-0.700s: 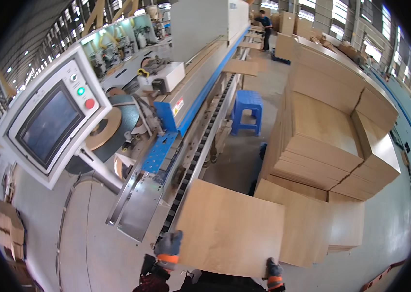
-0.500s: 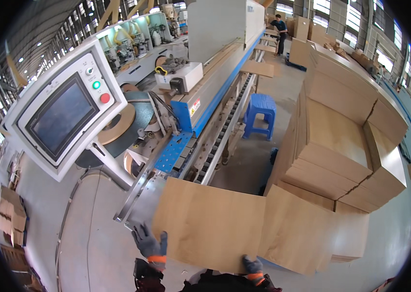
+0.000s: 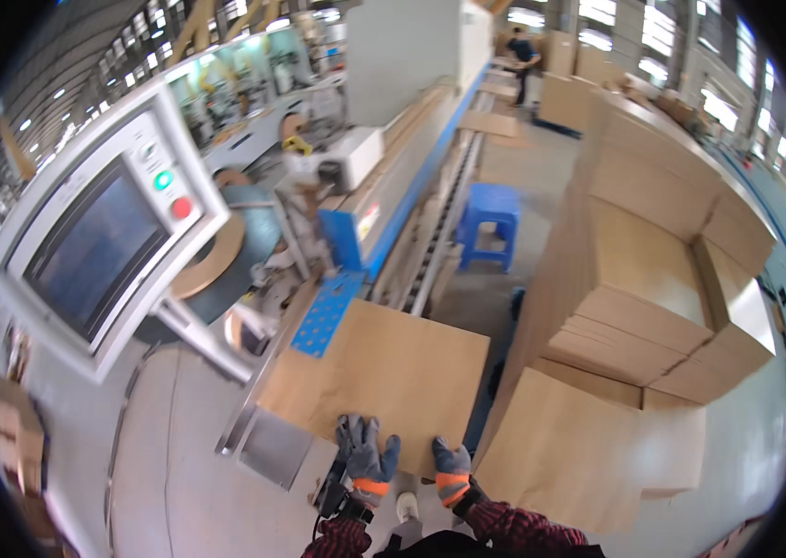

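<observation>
Near end of the machine bed (image 3: 274, 453): in head view, we see the wooden panel (image 3: 402, 377) lying flat, partly beneath the blue plate (image 3: 330, 316).
Left grip (image 3: 368, 454): uncurled, fingers spread over the panel's near edge.
Right grip (image 3: 451, 468): at its near right corner; we cannot tell whether it's closed.
Beyond the bed's right edge: stacked boards (image 3: 634, 325).

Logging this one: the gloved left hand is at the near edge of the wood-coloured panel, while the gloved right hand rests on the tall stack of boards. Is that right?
Not quite: the right hand is at the near edge of the panel too, close to its right corner, not on the tall stack. The current head view shows this. The rest stands.
</observation>
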A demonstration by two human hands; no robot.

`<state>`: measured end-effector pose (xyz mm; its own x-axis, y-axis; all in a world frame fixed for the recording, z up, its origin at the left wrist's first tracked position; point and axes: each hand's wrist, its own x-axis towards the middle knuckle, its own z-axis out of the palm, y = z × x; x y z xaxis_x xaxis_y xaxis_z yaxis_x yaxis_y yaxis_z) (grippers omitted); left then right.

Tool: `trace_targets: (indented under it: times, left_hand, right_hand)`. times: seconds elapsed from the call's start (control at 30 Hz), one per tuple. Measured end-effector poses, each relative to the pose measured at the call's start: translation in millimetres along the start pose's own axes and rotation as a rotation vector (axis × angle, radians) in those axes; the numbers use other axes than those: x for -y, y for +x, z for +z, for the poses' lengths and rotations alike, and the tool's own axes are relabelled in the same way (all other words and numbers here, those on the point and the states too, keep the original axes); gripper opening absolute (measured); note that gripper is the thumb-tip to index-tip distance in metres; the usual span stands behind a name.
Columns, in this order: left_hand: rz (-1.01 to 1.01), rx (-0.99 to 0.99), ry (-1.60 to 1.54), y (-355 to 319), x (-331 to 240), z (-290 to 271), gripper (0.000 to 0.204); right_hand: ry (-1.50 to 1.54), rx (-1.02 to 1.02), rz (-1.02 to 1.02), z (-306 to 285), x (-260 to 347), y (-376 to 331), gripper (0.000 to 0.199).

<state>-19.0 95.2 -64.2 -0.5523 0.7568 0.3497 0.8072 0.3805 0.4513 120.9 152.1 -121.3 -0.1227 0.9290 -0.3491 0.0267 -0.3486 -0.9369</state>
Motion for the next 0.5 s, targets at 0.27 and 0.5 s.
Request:
trace_targets:
  times: [0.27, 0.5]
  left_hand:
    - [0.045, -0.109, -0.127, 75, -26, 55, 0.048]
    - [0.081, -0.258, -0.621, 6, -68, 99, 0.044]
  right_hand:
    - [-0.319, -0.199, 0.152, 9, 31, 124, 0.056]
    - [0.068, -0.085, 0.134, -35, 104, 103, 0.054]
